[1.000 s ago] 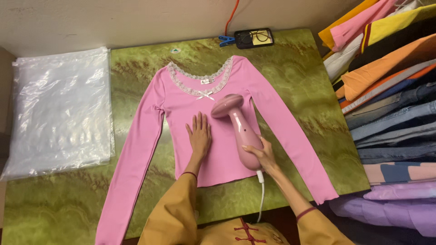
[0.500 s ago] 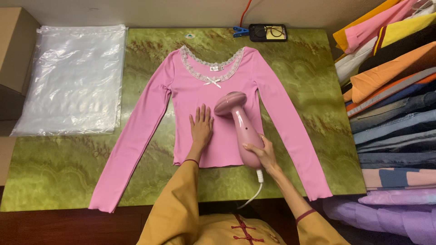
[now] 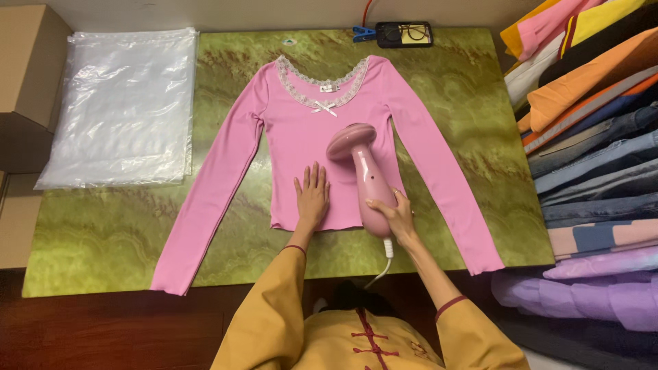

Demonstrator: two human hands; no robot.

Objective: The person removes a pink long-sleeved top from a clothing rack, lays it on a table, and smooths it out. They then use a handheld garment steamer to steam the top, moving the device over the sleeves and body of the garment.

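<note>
A pink long-sleeved top point(image 3: 301, 137) with a lace neckline and a small bow lies flat, front up, on a green marbled table point(image 3: 466, 89). My left hand point(image 3: 312, 197) rests flat, fingers apart, on the lower part of the top near its hem. My right hand point(image 3: 392, 214) grips the handle of a pink handheld garment steamer point(image 3: 360, 168). The steamer's round head lies over the middle of the top, to the right of my left hand. A white cord runs from the steamer's base toward me.
A stack of clear plastic bags point(image 3: 120, 103) lies at the table's left end, with cardboard boxes point(image 3: 27, 75) beyond it. Folded clothes of many colours point(image 3: 596, 137) are piled high along the right. A black device point(image 3: 404, 33) and a blue clip point(image 3: 363, 31) sit at the far edge.
The view has shifted, so the whole top sits lower and more central in the frame. Both hands and the steamer keep about the same place on the top.
</note>
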